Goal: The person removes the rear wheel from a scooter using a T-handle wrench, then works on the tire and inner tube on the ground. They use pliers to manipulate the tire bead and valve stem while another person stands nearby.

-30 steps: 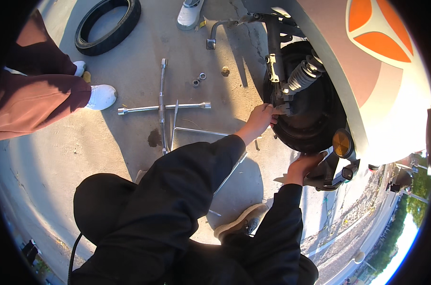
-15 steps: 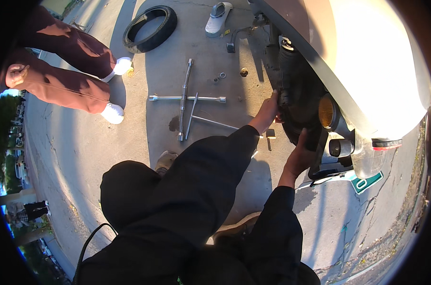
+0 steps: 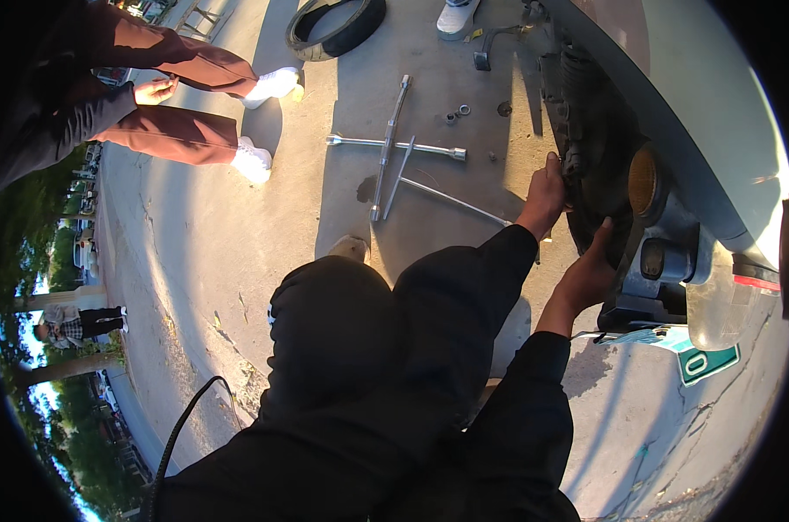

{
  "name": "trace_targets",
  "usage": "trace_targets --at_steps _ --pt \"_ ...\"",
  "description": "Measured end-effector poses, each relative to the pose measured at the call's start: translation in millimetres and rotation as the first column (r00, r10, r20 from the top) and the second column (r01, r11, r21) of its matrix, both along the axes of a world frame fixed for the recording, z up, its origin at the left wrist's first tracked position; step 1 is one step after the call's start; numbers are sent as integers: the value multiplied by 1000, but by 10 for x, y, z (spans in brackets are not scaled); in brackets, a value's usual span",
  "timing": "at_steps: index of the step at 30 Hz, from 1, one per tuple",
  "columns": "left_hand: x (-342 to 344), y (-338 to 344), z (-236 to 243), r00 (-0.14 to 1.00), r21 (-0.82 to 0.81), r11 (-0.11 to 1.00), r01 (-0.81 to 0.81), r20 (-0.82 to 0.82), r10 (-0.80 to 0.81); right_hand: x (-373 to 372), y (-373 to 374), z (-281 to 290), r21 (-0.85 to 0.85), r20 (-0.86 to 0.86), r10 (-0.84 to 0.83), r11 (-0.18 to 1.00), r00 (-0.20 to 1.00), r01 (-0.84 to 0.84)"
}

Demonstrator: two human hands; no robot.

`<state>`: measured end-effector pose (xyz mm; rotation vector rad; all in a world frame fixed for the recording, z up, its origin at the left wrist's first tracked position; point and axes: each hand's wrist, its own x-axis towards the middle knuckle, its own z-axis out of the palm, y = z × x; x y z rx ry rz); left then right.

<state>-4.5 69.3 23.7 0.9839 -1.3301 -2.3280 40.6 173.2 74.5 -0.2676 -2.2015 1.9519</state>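
The view has swung left; left hand and right hand flank the wheel, perhaps steadying it; can't tell whether either grip is closed.

Person's in blk long sleeves, blk trousers & tan shoe, w/ thin blk cord on L side.

left hand and right hand at shadowed wheel below vehicle panel; cross wrench, t-handle tool, loose tire on concrete; person standing left.
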Motion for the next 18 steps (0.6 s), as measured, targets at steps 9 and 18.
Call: trace_targets --at_steps 9,18 --pt "82 7 36 996 107 991 79 42 -84 56 22 251 131 217 96 983 971 -126" --pt "-106 -227 235 961 89 970 228 138 -238 18 24 204 74 160 12 997 987 -24"
